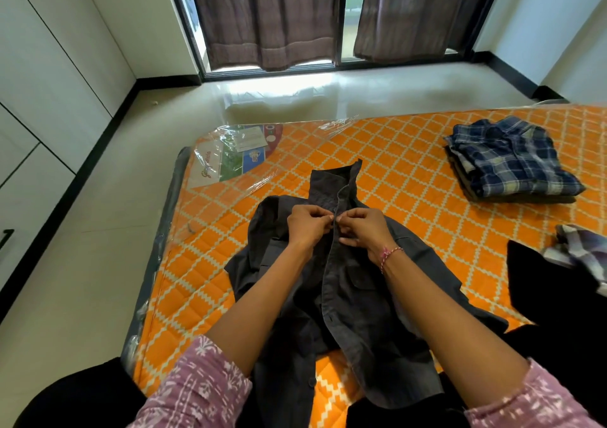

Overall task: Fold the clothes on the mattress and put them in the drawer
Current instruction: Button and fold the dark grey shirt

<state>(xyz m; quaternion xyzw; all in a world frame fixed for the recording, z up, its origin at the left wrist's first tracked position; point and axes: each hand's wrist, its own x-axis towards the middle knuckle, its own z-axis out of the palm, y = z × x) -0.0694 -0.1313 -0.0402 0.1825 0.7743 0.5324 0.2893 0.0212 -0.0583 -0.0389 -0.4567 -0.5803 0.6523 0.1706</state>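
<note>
Both hands, L (307, 225) & R (364, 230), pinching dark grey shirt (345, 289) placket, quilted orange mattress (410, 151)

dark garment (558, 289) cut by right edge, mattress label (230, 154) unreadable

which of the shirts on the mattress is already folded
The blue plaid shirt, at the far right on top of a small stack. The dark grey shirt lies spread open under both hands, and the pale plaid one is crumpled at the right edge.
</note>
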